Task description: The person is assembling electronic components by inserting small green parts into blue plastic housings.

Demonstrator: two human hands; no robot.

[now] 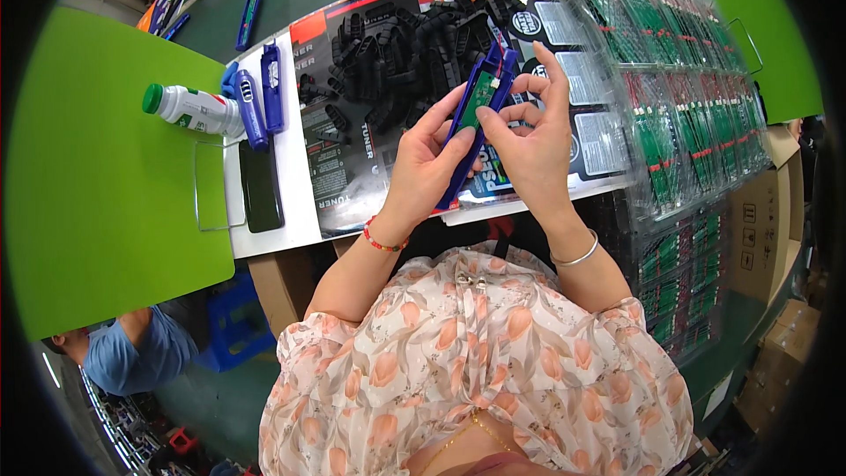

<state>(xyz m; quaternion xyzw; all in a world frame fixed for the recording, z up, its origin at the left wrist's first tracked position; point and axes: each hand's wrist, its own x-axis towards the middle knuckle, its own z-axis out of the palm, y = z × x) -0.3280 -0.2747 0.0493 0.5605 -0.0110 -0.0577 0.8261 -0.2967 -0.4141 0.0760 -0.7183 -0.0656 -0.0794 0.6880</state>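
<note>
Between my hands, over the front of the table, is a long blue plastic housing tilted up to the right. A narrow green circuit board lies in it, with a small white connector and thin wires at the upper end. My left hand wraps round the housing from the left, thumb on the board's lower part. With its thumb and bent fingers, my right hand presses on the board and the housing's right side; its index finger points up. Small black plastic parts lie heaped just beyond.
Clear trays of green boards with red wires are stacked at the right. At the left are a white bottle with green cap, blue housings, a dark phone and a green partition. A person in blue sits beyond.
</note>
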